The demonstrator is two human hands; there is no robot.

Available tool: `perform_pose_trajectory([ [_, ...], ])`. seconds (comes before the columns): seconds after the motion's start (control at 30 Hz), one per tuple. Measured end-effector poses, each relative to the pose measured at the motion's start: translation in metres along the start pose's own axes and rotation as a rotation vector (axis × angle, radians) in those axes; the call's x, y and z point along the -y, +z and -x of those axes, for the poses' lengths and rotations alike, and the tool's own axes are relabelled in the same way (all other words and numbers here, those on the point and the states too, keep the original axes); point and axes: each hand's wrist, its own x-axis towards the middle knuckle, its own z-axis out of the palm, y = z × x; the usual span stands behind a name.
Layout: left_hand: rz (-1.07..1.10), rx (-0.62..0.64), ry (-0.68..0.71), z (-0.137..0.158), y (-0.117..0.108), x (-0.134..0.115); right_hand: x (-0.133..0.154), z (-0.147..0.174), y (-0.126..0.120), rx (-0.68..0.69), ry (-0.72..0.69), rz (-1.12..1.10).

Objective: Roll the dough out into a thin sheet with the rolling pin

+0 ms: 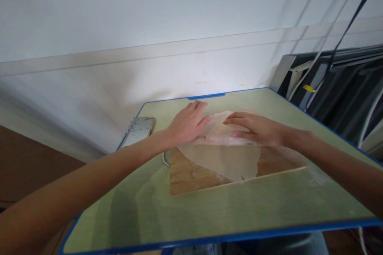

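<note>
A thin, pale sheet (pixel 230 159) that looks like rolled-out dough lies on a wooden board (pixel 191 179). Its near part reaches the board's front edge; its far part (pixel 221 127) looks whiter and more raised, with a small red spot near the left. My left hand (pixel 188 123) is at the left side of that far part, fingers stretched out and thumb apart. Over the right side, my right hand (pixel 254 127) lies with its fingers spread, pointing left. The palms hide some of the sheet, and I cannot tell how firmly they press.
The board rests on a light green table (pixel 197 219) with a blue rim. A phone (pixel 139 129) lies at the left edge, near a bent metal piece (pixel 165 160). Behind the table stands a white wall (pixel 179 67). Dark folded panels (pixel 347 75) and cables are at the right.
</note>
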Motion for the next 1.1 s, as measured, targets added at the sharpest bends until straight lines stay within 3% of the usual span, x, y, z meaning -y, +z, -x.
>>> perform_pose_trajectory([
  [0.13,0.069,0.151,0.103,-0.018,0.022,-0.021,-0.013,0.009,0.009,-0.124,0.133,0.045],
  [0.27,0.203,0.184,0.074,-0.009,0.008,-0.033,0.005,0.035,0.005,-0.277,0.189,-0.041],
  [0.37,0.152,0.285,0.275,0.011,-0.003,-0.041,0.022,0.062,0.011,-0.190,0.041,-0.014],
  [0.47,0.037,0.364,0.352,0.023,0.003,-0.043,0.022,0.081,0.024,-0.152,0.040,0.085],
  [0.6,-0.046,0.335,0.285,0.009,0.018,-0.033,0.001,0.078,0.029,-0.193,0.166,0.150],
  [0.7,-0.030,0.331,0.213,-0.018,0.025,-0.022,-0.017,0.065,0.023,-0.139,0.218,0.096],
  [0.83,0.047,0.415,0.068,-0.046,0.029,-0.013,-0.030,0.054,0.020,-0.090,0.315,-0.007],
  [0.97,0.258,0.457,0.111,-0.048,0.030,-0.007,-0.021,0.058,0.023,-0.123,0.304,0.038],
  [1.1,0.379,0.333,0.026,-0.043,0.026,0.009,0.002,0.068,0.026,-0.210,0.189,0.176],
])
